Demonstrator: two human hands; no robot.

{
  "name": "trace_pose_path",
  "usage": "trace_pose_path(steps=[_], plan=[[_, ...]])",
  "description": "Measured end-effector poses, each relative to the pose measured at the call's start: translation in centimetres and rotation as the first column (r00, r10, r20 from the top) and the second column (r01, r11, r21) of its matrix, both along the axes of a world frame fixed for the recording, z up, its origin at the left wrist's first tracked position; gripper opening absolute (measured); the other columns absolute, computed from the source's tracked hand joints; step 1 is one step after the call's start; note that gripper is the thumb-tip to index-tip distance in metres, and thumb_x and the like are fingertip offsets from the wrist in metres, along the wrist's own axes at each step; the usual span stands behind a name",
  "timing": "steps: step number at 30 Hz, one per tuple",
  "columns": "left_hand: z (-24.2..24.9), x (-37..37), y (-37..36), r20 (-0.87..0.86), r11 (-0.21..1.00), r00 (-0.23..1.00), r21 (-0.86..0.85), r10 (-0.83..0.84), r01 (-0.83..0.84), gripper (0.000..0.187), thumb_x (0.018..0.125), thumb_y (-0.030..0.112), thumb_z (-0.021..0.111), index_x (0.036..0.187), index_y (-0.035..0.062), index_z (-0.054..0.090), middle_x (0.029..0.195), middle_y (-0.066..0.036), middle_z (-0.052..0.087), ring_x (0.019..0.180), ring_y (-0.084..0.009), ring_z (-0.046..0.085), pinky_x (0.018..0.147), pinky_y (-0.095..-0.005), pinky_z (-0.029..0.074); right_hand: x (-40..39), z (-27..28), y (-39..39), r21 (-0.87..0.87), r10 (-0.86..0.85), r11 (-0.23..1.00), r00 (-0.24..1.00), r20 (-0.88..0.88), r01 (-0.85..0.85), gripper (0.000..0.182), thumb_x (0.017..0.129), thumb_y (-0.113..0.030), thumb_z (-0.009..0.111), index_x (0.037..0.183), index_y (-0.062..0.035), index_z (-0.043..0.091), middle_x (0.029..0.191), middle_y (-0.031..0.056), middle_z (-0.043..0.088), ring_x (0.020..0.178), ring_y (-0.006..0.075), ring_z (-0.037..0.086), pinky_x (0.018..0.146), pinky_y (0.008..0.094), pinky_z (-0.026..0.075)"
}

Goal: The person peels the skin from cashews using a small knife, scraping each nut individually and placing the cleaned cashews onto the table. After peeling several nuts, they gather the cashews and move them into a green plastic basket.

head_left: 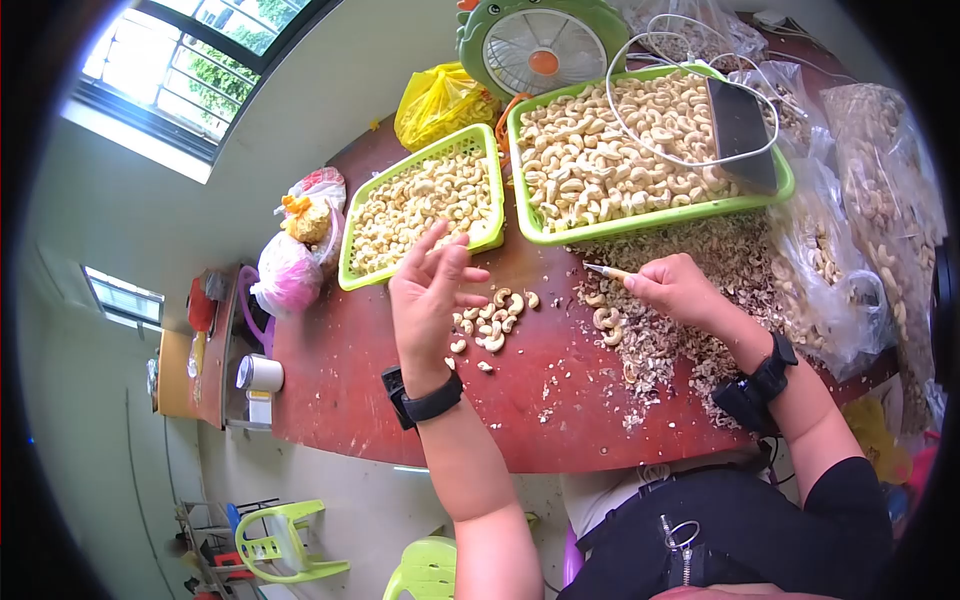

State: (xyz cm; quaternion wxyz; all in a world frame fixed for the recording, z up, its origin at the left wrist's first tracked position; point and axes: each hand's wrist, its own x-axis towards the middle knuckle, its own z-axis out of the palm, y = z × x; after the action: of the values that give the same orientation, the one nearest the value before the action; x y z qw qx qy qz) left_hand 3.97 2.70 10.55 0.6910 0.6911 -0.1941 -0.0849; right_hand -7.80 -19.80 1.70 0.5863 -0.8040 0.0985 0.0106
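Observation:
My left hand (430,285) is raised with its fingers apart, over the near edge of the smaller green basket (497,190) of cashews. Nothing shows between its fingers. Beside it, a small group of loose cashews (492,320) lies on the red table (350,380). My right hand (680,290) is closed round a small knife (607,271), its pointed tip toward the left. Below that hand, a few more cashews (606,322) lie at the left edge of a heap of shell scraps (665,350). Behind it stands the larger green basket (655,223) full of cashews.
A dark phone (740,130) and a white cable (690,162) lie over the larger basket. A green fan (543,50) and a yellow bag (440,105) stand behind. Clear plastic bags (830,270) crowd the right; a pink-white bag (287,275) sits at the left edge.

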Motion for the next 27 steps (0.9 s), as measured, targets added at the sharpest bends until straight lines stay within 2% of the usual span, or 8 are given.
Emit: trace_pose_path(steps=[5, 7, 9, 13, 16, 17, 19, 27], plan=[[-6.3, -1.5, -3.2, 0.082, 0.848, 0.975, 0.513, -0.207, 0.137, 0.012, 0.074, 0.007, 0.059, 0.083, -0.0002, 0.061, 0.066, -0.006, 0.060, 0.056, -0.0081, 0.055, 0.047, -0.0238, 0.045, 0.1, -0.1, -0.3, -0.029, -0.014, 0.999, 1.000, 0.008, 0.014, 0.038, 0.080, -0.031, 0.055, 0.059, 0.0004, 0.055, 0.044, 0.0000, 0.042, 0.042, 0.0056, 0.035, 0.039, 0.0250, 0.030], [-9.2, -2.8, -4.9, 0.336, 0.816, 0.883, 0.571, -0.328, 0.086, 0.013, 0.070, 0.004, 0.056, 0.082, 0.0002, 0.060, 0.073, -0.016, 0.058, 0.068, -0.0264, 0.057, 0.063, -0.0327, 0.046, 0.3, -1.0, -0.2, -0.036, 0.009, 0.999, 0.999, 0.030, -0.008, 0.038, 0.079, -0.032, 0.055, 0.060, 0.0009, 0.056, 0.044, 0.0015, 0.043, 0.042, 0.0066, 0.035, 0.040, 0.0261, 0.032], [-10.4, -3.7, -6.0, 0.420, 0.742, 0.815, 0.670, -0.399, 0.018, 0.014, 0.070, 0.003, 0.057, 0.083, -0.0002, 0.060, 0.078, -0.009, 0.058, 0.064, -0.0148, 0.055, 0.058, -0.0282, 0.044, 0.3, -1.2, -0.5, -0.047, 0.003, 0.999, 0.999, 0.032, -0.001, 0.038, 0.079, -0.032, 0.056, 0.061, 0.0013, 0.056, 0.044, 0.0025, 0.043, 0.043, 0.0074, 0.035, 0.041, 0.0268, 0.032], [-10.5, -4.3, -5.8, 0.466, 0.698, 0.776, 0.715, -0.425, -0.046, 0.018, 0.069, 0.003, 0.057, 0.086, 0.0019, 0.058, 0.075, -0.014, 0.054, 0.066, -0.0261, 0.056, 0.060, -0.0321, 0.045, 0.3, -1.3, -0.5, -0.072, -0.012, 0.997, 0.999, 0.031, 0.014, 0.038, 0.079, -0.032, 0.056, 0.060, 0.0011, 0.056, 0.043, 0.0019, 0.042, 0.043, 0.0070, 0.035, 0.040, 0.0265, 0.032], [-10.7, -3.9, -4.9, 0.026, 0.944, 0.974, 0.256, -0.224, 0.210, 0.014, 0.073, 0.001, 0.057, 0.087, 0.0007, 0.054, 0.073, -0.003, 0.054, 0.059, -0.0085, 0.052, 0.053, -0.0193, 0.043, 0.5, -1.2, -0.3, -0.041, 0.004, 0.999, 1.000, 0.002, -0.004, 0.038, 0.079, -0.032, 0.056, 0.059, 0.0005, 0.055, 0.043, 0.0009, 0.041, 0.042, 0.0060, 0.035, 0.039, 0.0257, 0.031], [-10.6, -3.9, -4.5, -0.236, 0.975, 0.951, 0.053, -0.198, 0.216, 0.015, 0.076, 0.000, 0.054, 0.090, 0.0003, 0.051, 0.077, -0.003, 0.055, 0.062, -0.0090, 0.054, 0.053, -0.0186, 0.044, 0.5, -1.2, -0.2, -0.031, 0.005, 1.000, 1.000, -0.030, -0.006, 0.038, 0.079, -0.032, 0.055, 0.058, 0.0001, 0.055, 0.043, 0.0002, 0.041, 0.042, 0.0055, 0.034, 0.039, 0.0252, 0.030], [-9.9, -3.3, -3.8, -0.405, 0.966, 0.881, -0.188, -0.242, 0.179, 0.016, 0.076, -0.004, 0.051, 0.092, 0.0005, 0.049, 0.080, -0.009, 0.057, 0.068, -0.0141, 0.058, 0.058, -0.0230, 0.050, 0.5, -1.4, -0.1, -0.014, 0.005, 1.000, 1.000, -0.024, -0.005, 0.038, 0.080, -0.031, 0.055, 0.057, -0.0009, 0.054, 0.044, -0.0019, 0.041, 0.042, 0.0045, 0.034, 0.039, 0.0239, 0.029], [-10.6, -3.3, -3.9, -0.481, 0.851, 0.817, -0.525, -0.318, 0.021, 0.012, 0.075, -0.005, 0.054, 0.084, 0.0014, 0.049, 0.085, -0.011, 0.057, 0.073, -0.0222, 0.060, 0.064, -0.0299, 0.053, 0.2, -0.6, 0.2, 0.086, 0.019, 0.996, 0.998, -0.057, -0.014, 0.038, 0.082, -0.031, 0.054, 0.057, -0.0025, 0.053, 0.046, -0.0043, 0.042, 0.043, 0.0032, 0.036, 0.039, 0.0215, 0.029]])
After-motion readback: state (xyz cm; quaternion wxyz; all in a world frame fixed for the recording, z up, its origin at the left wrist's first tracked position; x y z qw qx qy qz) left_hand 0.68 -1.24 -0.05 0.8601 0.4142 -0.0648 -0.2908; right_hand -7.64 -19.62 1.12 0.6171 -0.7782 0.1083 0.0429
